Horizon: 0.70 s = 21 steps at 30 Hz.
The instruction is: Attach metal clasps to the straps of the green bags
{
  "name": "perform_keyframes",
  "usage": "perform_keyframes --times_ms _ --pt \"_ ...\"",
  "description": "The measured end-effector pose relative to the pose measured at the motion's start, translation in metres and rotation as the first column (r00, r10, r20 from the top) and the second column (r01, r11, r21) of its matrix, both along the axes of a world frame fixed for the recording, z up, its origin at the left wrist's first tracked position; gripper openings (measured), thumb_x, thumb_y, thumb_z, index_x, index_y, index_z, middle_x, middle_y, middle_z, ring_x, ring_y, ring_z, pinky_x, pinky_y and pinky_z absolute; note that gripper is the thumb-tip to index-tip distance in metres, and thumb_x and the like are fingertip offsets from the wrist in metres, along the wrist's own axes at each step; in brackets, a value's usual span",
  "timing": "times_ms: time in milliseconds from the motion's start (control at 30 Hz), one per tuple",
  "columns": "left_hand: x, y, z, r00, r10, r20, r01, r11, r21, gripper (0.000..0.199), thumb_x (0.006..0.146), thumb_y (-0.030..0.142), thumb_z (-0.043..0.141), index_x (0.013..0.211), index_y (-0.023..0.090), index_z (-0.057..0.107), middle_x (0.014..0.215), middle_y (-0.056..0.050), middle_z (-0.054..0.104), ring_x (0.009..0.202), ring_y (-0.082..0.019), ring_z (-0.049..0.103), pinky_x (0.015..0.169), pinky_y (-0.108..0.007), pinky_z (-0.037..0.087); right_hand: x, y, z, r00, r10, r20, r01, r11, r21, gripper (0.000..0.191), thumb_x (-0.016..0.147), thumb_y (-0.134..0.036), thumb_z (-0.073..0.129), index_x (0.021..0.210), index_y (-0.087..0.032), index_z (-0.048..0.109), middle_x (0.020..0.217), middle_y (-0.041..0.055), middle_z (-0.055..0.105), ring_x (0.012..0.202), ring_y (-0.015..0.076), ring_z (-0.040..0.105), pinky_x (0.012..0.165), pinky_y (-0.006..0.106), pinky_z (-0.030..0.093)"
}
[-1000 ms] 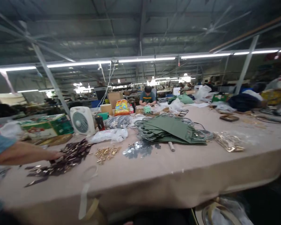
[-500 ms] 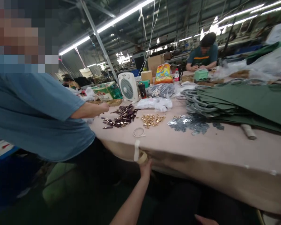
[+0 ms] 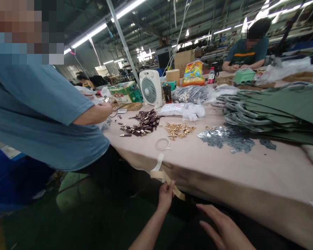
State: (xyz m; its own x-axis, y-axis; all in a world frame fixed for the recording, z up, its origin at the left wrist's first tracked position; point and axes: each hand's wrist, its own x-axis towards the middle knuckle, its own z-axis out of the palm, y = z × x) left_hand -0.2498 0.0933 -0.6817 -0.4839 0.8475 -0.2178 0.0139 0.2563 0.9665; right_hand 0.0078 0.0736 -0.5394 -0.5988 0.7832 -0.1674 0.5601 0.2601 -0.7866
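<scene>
In front of the table edge, my left hand point(image 3: 166, 196) pinches a beige tape strip point(image 3: 178, 192) between thumb and fingers. The strip curls up to the left and crosses a short white strip point(image 3: 160, 160) at the edge; whether the two are joined I cannot tell. My right hand point(image 3: 221, 224) is to the right and lower, fingers apart and holding nothing. On the tabletop just beyond lies a thin roll of white tape point(image 3: 162, 143).
On the table point(image 3: 187, 158) are dark strap tabs point(image 3: 146, 123), gold metal fittings point(image 3: 178, 130), clear plastic pieces point(image 3: 229, 139) and stacked green panels point(image 3: 284, 111). A fan point(image 3: 150, 88) stands behind. A co-worker in blue point(image 3: 44, 104) is close on the left; another person point(image 3: 246, 52) sits opposite.
My left hand has drawn the beige strip out longer below the table edge. My right hand has risen into view from the bottom. The co-worker's hand on the left has lifted, holding small metal pieces.
</scene>
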Motion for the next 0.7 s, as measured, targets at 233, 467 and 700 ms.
perform_keyframes --times_ms 233,467,700 --pt "0.015 -0.039 0.025 0.972 -0.236 -0.002 0.236 0.972 0.001 0.055 0.087 0.067 0.060 0.078 0.012 0.068 0.061 0.000 0.053 0.057 -0.012 0.044 0.054 -0.025 0.034 -0.095 0.049 -0.004 0.989 -0.065 -0.134 0.069 0.997 0.030 0.051 0.096 -0.028 0.051 0.145 -0.014 0.056 0.148 0.0148 0.059 0.138 0.0233 0.056 0.120 0.036 0.042" --pt "0.038 -0.063 0.038 0.915 -0.393 -0.090 0.391 0.919 -0.047 0.019 0.076 0.027 0.067 0.066 0.011 0.069 0.062 -0.005 0.063 0.059 -0.015 0.050 0.055 -0.027 0.030 -0.140 0.035 -0.020 0.986 -0.087 0.144 0.078 0.995 0.067 0.031 0.103 -0.029 0.044 0.123 -0.021 0.067 0.116 0.0103 0.075 0.109 0.0273 0.072 0.091 0.036 0.051" --pt "0.026 -0.082 0.052 0.753 -0.644 0.135 0.656 0.751 -0.075 0.041 0.070 0.023 0.080 0.110 0.014 0.077 0.103 -0.007 0.077 0.096 -0.027 0.069 0.082 -0.032 0.049 -0.090 0.006 -0.037 0.964 -0.160 0.211 0.162 0.987 0.010 0.042 0.106 -0.029 0.031 0.114 -0.026 0.072 0.108 0.0068 0.077 0.106 0.0236 0.072 0.088 0.032 0.049"
